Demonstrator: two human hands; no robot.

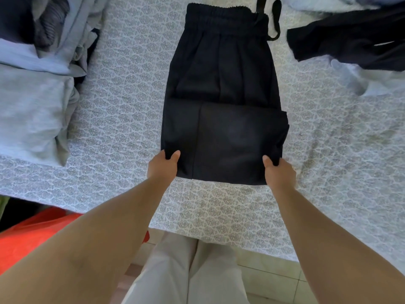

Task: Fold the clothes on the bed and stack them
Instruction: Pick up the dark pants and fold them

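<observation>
Pinching the near fold of the black trousers (221,102), the left hand (163,165) has a closed grip on the left corner and the right hand (278,172) a closed grip on the right corner. The trousers lie flat mid-bed (122,88), waistband far, lower part doubled back. Left of them sits a grey folded stack (30,102); right of them, loose dark clothes (350,42).
</observation>
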